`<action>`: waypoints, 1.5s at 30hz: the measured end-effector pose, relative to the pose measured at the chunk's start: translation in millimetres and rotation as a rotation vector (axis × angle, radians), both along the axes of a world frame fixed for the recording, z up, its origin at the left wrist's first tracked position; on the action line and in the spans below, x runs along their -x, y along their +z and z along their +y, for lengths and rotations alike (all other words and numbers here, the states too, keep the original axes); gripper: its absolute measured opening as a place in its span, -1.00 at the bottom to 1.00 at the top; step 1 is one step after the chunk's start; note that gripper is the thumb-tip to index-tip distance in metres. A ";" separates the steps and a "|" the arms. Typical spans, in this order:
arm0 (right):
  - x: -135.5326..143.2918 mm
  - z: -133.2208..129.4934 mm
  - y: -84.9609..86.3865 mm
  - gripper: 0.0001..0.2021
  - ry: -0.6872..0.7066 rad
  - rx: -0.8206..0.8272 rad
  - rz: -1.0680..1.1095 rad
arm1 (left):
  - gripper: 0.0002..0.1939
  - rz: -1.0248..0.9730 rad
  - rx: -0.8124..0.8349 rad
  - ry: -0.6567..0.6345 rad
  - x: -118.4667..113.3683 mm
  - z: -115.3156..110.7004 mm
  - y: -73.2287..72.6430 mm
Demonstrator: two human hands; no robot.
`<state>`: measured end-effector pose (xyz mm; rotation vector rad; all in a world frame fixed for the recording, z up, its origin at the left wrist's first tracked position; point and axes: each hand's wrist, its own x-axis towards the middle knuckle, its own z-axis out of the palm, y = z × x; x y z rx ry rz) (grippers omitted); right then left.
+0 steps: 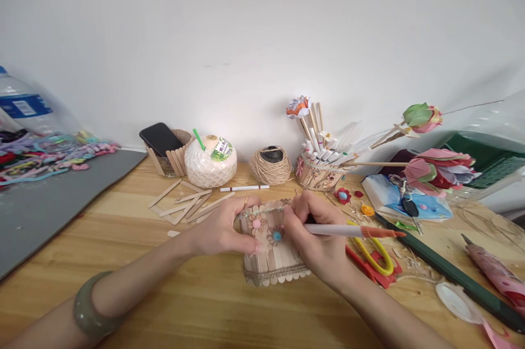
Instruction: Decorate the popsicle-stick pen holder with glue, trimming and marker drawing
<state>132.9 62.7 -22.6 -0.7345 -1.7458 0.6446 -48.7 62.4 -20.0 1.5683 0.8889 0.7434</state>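
My left hand grips the left side of a craft-stick holder, its thumb lying on the front face. Twine runs round the holder near its lower edge, and a braided trim edges the top. A pink-centred flower and a blue-centred flower decorate that face. Closed around a marker with a white barrel and orange end, my right hand rests against the holder's right part. The marker's tip is hidden behind my fingers.
Loose craft sticks lie behind my left hand. Farther back stand a phone in a stick holder, a wrapped coconut, a twine ball and a marker holder. Yellow-handled scissors and paper flowers are right.
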 end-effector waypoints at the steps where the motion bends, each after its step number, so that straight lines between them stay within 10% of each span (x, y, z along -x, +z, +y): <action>1: 0.1 -0.3 0.2 -0.66 -0.007 -0.002 -0.002 | -0.70 -0.005 0.005 -0.004 -0.2 -0.3 0.3; 26: 2.3 -0.6 2.0 -0.67 -0.004 0.167 0.172 | -0.71 -0.033 -0.016 -0.023 0.2 0.9 1.2; 45: -12.0 -2.5 26.1 -0.75 0.011 0.220 0.080 | -0.63 -0.180 0.007 0.140 -29.9 -24.9 -36.8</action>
